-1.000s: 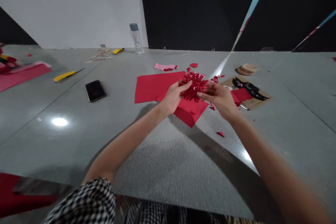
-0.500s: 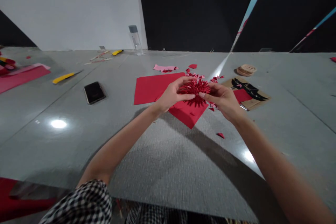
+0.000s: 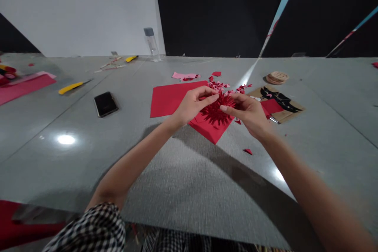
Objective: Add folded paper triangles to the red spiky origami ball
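Note:
A spiky red paper cut-out (image 3: 217,112) is held between both hands just above a folded red paper square (image 3: 211,128) on the grey table. My left hand (image 3: 191,104) pinches its left edge, fingers curled over the top. On the cut-out's right side my right hand (image 3: 248,111) grips it, thumb pointing left. A flat red sheet (image 3: 169,98) lies behind the left hand. Small red and pink scraps (image 3: 220,84) are scattered just beyond the hands.
A black phone (image 3: 105,104) lies at the left. Yellow cutters (image 3: 71,86) sit further left and back. A clear bottle (image 3: 151,43) stands at the far edge. Cardboard with black cut-outs (image 3: 280,102) and a round wooden disc (image 3: 277,76) are at the right. Pink sheets (image 3: 23,84) lie far left.
The spiky cut-out has come down and nearer, from above the scraps to just over the folded red square. Both hands came closer together on it.

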Demonstrator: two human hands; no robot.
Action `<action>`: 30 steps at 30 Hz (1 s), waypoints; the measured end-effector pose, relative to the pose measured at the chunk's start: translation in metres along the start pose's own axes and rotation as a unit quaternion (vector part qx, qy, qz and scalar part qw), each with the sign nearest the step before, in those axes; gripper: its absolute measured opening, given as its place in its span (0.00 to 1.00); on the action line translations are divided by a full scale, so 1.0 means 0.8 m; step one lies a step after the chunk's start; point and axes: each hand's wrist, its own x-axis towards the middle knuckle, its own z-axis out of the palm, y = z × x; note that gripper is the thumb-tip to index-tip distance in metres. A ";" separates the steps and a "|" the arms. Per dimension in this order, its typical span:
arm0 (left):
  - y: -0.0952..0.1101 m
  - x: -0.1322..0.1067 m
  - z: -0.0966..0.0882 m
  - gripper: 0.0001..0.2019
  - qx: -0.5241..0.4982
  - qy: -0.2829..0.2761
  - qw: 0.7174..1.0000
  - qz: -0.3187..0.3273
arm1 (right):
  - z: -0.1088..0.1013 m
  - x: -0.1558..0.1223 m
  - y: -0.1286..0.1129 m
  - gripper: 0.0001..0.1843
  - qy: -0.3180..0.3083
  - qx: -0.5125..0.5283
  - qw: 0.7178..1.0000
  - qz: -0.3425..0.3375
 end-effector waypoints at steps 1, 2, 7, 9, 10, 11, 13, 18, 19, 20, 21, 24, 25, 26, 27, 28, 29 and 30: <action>0.000 -0.001 0.001 0.15 -0.008 0.006 1.000 -0.012 | 0.001 0.000 0.001 0.26 0.003 0.001 1.000 0.000; 0.001 -0.002 0.003 0.15 -0.016 0.012 0.999 -0.026 | 0.003 0.000 0.003 0.26 0.007 0.001 1.000 -0.001; 0.009 -0.007 0.008 0.14 -0.035 0.044 0.996 -0.068 | 0.007 -0.002 0.004 0.25 0.015 -0.021 1.000 -0.007; 0.012 -0.009 0.009 0.14 -0.031 0.048 0.996 -0.063 | 0.009 -0.004 0.002 0.24 0.012 -0.024 1.000 -0.006; 0.014 -0.010 0.010 0.14 -0.028 0.047 0.997 -0.060 | 0.009 -0.005 0.001 0.24 0.007 -0.023 1.000 -0.006; 0.015 -0.011 0.012 0.15 -0.024 0.045 0.997 -0.058 | 0.010 -0.006 0.001 0.23 0.003 -0.019 1.000 -0.008; 0.016 -0.013 0.014 0.16 -0.019 0.044 0.997 -0.056 | 0.012 -0.008 0.000 0.22 0.002 -0.009 1.000 -0.011; 0.011 -0.017 0.018 0.14 -0.013 0.050 0.997 -0.059 | 0.016 -0.010 0.002 0.19 0.015 -0.006 1.000 -0.015; 0.008 -0.017 0.019 0.14 -0.006 0.052 0.997 -0.059 | 0.016 -0.009 0.003 0.20 0.019 -0.008 1.000 -0.014; 0.006 -0.017 0.019 0.13 0.001 0.053 0.997 -0.057 | 0.016 -0.009 0.004 0.20 0.024 -0.010 1.000 -0.012; 0.003 -0.017 0.019 0.13 0.008 0.053 0.997 -0.056 | 0.016 -0.008 0.006 0.21 0.028 -0.014 0.999 -0.010; -0.003 -0.012 0.015 0.13 0.021 0.043 0.997 -0.062 | 0.017 -0.006 0.012 0.23 0.038 -0.024 0.999 -0.006; -0.004 -0.010 0.012 0.13 0.023 0.037 0.997 -0.062 | 0.018 -0.006 0.015 0.23 0.042 -0.025 0.999 -0.007; -0.006 -0.006 0.008 0.13 0.026 0.028 0.997 -0.062 | 0.019 -0.006 0.018 0.23 0.051 -0.025 0.998 -0.010; -0.008 -0.003 0.004 0.14 0.021 0.025 0.998 -0.055 | 0.020 -0.006 0.020 0.24 0.063 -0.022 0.998 -0.012; -0.010 0.000 -0.001 0.16 0.008 0.017 0.999 -0.051 | 0.021 -0.006 0.023 0.24 0.077 -0.018 0.997 -0.014; -0.012 0.003 -0.005 0.19 -0.005 0.014 0.998 -0.060 | 0.022 -0.006 0.025 0.24 0.089 -0.011 0.996 -0.015; -0.015 0.005 -0.010 0.22 -0.023 0.020 0.996 -0.083 | 0.023 -0.006 0.027 0.24 0.097 -0.001 0.995 -0.016</action>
